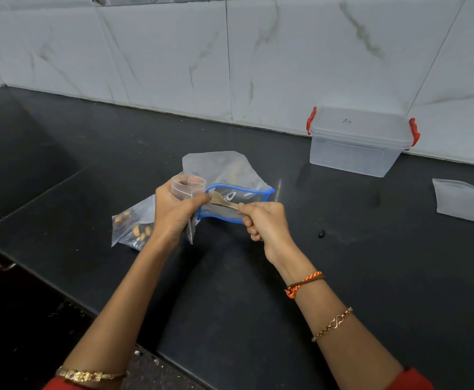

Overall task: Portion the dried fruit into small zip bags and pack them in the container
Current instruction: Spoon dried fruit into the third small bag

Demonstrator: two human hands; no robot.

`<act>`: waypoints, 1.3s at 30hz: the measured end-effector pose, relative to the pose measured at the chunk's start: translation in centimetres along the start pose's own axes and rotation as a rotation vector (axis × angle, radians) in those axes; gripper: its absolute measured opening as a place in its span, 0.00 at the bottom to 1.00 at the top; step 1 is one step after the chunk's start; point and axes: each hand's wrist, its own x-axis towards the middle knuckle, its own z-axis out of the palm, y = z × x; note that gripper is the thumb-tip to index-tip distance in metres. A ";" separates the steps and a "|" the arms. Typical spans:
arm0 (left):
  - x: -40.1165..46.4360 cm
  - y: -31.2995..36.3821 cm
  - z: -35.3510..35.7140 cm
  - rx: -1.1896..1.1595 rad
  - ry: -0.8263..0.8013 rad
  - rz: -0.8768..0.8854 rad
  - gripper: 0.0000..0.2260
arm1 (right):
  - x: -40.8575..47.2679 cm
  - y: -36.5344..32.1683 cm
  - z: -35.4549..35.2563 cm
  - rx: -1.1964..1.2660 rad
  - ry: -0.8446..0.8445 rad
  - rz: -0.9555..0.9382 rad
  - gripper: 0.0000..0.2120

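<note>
From the head view, the left hand [174, 212] is curled around a small clear zip bag [188, 187], holding it upright with its mouth pulled open just above the fingers; the bag's lower part hangs down past the palm. The thumb of that hand reaches toward the blue rim of a larger bag.

The right hand [264, 220] pinches the handle of a wooden spoon [224, 203] between thumb and curled fingers. The spoon's bowl end sits inside the open mouth of the large zip bag [230, 175], whose blue-edged opening faces the person and is spread wide. This large bag lies on the dark counter [230, 291], its clear body rising behind the opening. What is inside it is hard to make out through the plastic.

Just left of the left hand, partly hidden by the wrist, a filled small bag [133, 223] lies on the counter with orange and dark pieces of dried fruit showing through it.

Well to the right, against the marble-patterned wall tiles [174, 52], stands the clear plastic container [356, 144] with its lid on and red clasps at both ends. Nearer the right edge, an empty flat zip bag [459, 201] lies on the counter. A small dark piece [321, 233] lies on the counter between the right hand and that flat bag.
</note>
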 end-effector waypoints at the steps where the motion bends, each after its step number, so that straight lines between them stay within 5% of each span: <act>1: -0.1 0.1 0.0 0.008 -0.004 0.008 0.13 | -0.2 -0.2 -0.3 -0.004 0.005 -0.002 0.08; 17: -2.0 -1.3 2.2 0.203 -0.083 0.028 0.13 | -3.5 -2.1 -9.6 -0.186 0.069 -0.143 0.09; 25: -2.4 -0.2 3.3 0.106 -0.060 0.082 0.10 | -2.5 -0.1 -7.3 -0.222 0.137 -0.202 0.12; 35: -3.0 -1.8 3.1 -0.035 -0.181 0.131 0.07 | 1.2 1.9 -0.4 -0.863 0.152 -0.442 0.16; 39: -2.3 -2.5 2.1 -0.236 0.069 -0.062 0.07 | 1.8 2.1 -0.3 -0.977 0.113 -0.393 0.17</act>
